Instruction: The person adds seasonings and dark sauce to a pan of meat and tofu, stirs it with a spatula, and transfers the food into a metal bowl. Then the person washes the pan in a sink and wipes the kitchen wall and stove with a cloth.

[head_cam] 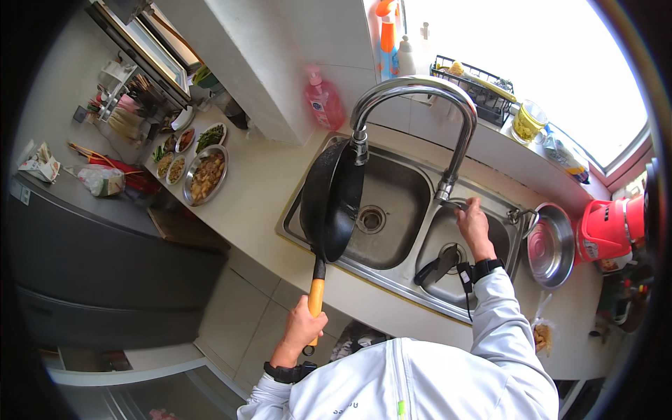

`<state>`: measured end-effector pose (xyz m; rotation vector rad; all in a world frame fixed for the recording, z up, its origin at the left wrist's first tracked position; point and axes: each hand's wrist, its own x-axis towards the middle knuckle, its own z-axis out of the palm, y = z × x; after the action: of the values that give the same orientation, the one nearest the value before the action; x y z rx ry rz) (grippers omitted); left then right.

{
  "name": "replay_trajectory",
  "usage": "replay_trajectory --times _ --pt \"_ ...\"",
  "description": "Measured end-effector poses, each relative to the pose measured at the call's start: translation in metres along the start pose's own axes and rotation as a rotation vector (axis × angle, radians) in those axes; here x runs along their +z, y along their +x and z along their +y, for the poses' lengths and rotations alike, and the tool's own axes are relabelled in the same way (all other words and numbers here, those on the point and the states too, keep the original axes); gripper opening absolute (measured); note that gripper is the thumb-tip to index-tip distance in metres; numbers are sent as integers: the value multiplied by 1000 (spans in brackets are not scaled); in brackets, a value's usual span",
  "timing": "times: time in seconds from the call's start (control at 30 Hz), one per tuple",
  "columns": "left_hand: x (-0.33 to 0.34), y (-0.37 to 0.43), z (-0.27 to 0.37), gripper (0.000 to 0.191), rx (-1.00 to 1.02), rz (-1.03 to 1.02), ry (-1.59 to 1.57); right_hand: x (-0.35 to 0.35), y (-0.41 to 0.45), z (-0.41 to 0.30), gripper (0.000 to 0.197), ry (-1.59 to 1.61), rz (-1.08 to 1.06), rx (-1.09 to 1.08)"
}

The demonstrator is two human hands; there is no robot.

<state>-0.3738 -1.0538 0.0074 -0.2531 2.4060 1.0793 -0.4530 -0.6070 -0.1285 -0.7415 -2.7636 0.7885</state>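
Observation:
My left hand [304, 326] grips the yellow wooden handle [316, 296] of a black wok [344, 220]. The wok is tipped on its side over the left part of the double steel sink [388, 261], its inside facing right. The spout end of the chrome gooseneck faucet [420, 83] is at the wok's upper rim; I cannot tell whether water runs. At the faucet's base, the fingers of my right hand [475, 228] are closed around its lever [455, 203]. Below that hand, a black-handled utensil [436, 268], perhaps a knife, lies in the smaller right basin [491, 236].
Several filled dishes, including a large metal dish of food [206, 176], stand on the counter at left. A pink soap bottle [324, 102] is behind the sink. To the right are a steel bowl [549, 247] and a red container [604, 231]. A wire rack [483, 107] sits on the sill.

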Motion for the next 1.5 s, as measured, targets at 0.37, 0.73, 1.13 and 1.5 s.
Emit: replay_trajectory --times 0.37,0.73,1.13,1.5 --pt "51 -26 6 26 -74 118 -49 21 -141 -77 49 509 -571 26" --pt "73 -119 -25 19 36 -120 -536 -20 -302 -155 51 1184 -1468 2" --pt "90 -246 -33 27 113 -867 -734 -122 -441 -86 39 1456 -1045 -214" --pt "338 -376 126 28 198 -1469 -346 -321 -534 170 61 1357 -362 -211"
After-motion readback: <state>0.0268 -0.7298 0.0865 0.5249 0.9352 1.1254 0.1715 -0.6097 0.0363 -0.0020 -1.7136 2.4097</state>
